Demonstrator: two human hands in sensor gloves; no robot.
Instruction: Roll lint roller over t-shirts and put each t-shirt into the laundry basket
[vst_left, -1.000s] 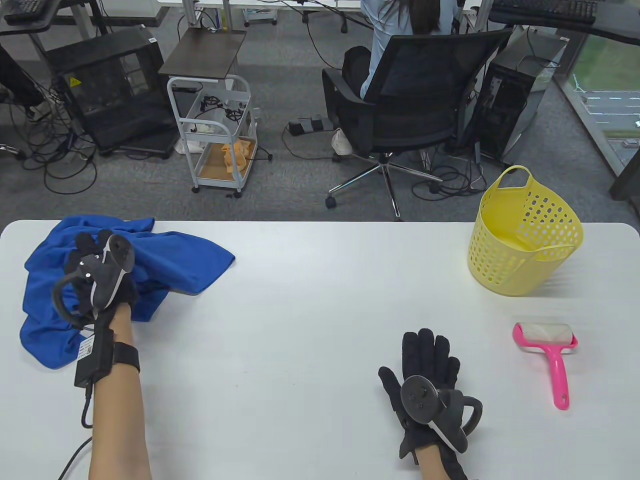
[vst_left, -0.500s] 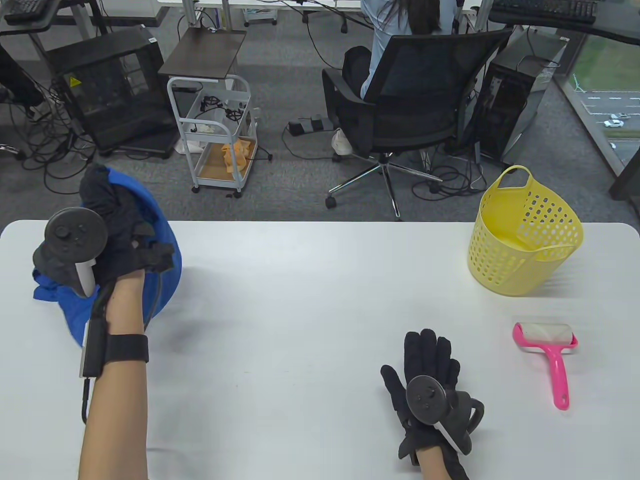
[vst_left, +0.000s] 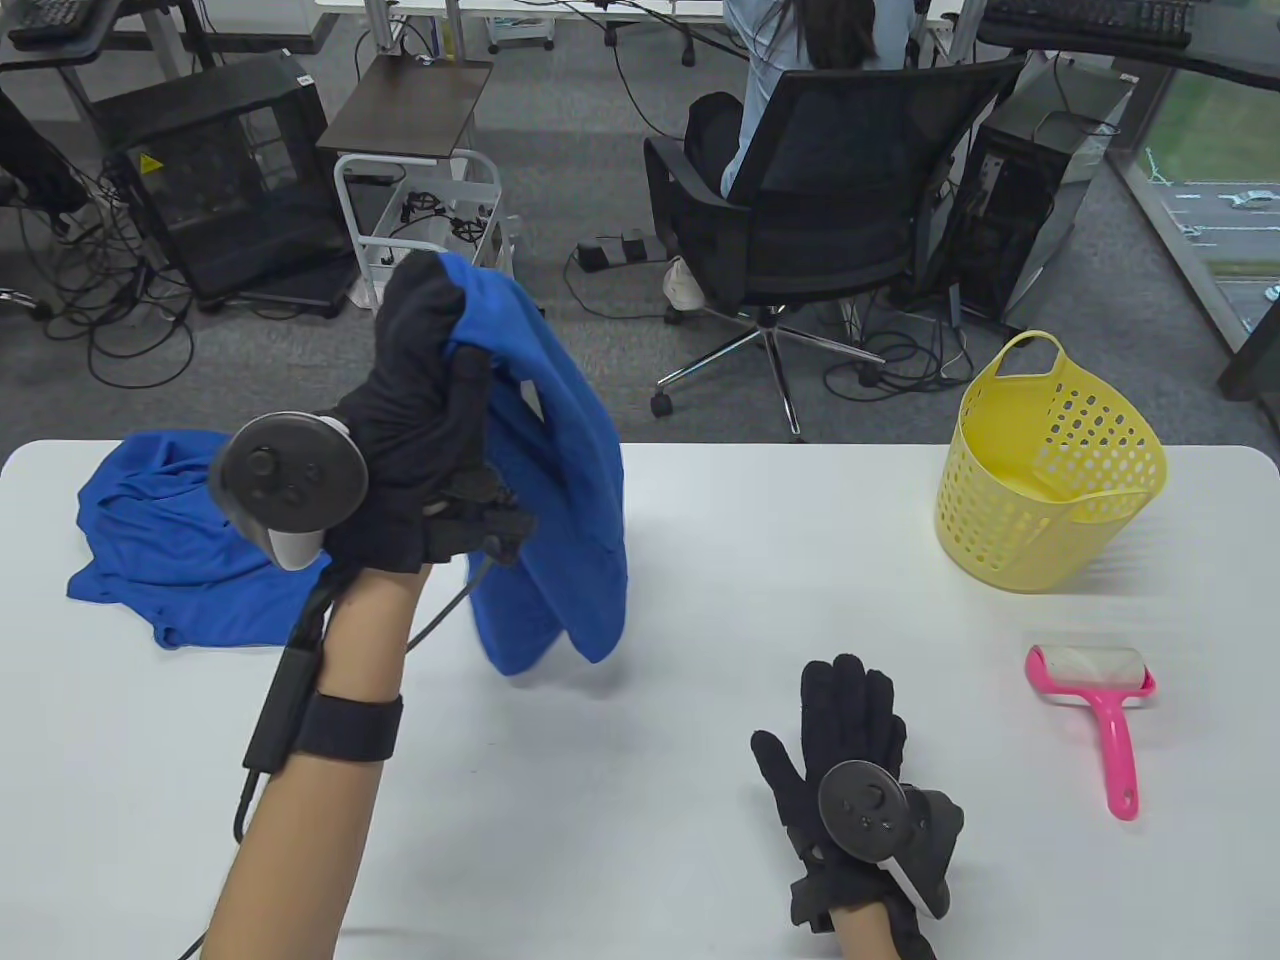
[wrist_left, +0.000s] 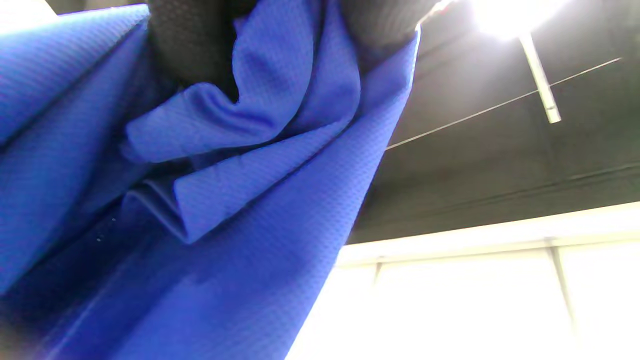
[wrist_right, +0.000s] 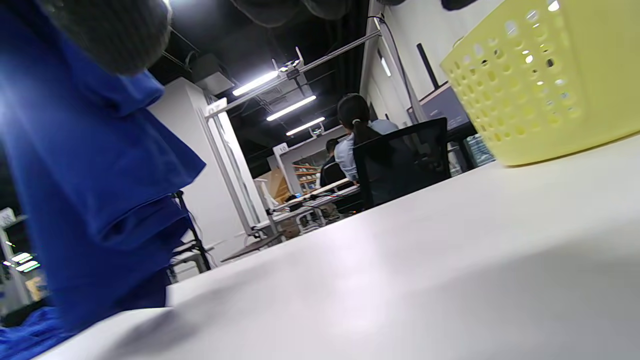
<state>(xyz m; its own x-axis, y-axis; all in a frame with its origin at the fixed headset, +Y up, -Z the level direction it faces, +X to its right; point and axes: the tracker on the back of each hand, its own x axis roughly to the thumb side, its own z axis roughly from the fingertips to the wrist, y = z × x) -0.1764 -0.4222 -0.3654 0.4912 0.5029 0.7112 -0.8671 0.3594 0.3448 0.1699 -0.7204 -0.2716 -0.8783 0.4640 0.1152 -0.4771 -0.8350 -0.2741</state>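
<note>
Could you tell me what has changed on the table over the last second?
The left hand, gripping a blue t-shirt, lifted it off the pile and carried it toward the table's middle, uncovering a second blue t-shirt. The right hand, lint roller and laundry basket stayed put.

Open-plan office / lab w/ gray carpet (vst_left: 560, 200). Person (vst_left: 800, 40) sits at a desk in a mesh chair (vst_left: 840, 190); PC tower (vst_left: 1040, 170), keyboards (vst_left: 1090, 20), cable tangles (vst_left: 110, 300), rolling cart (vst_left: 430, 270). Ceiling strip lights (wrist_right: 290, 107), window (vst_left: 1220, 190) on right.
</note>
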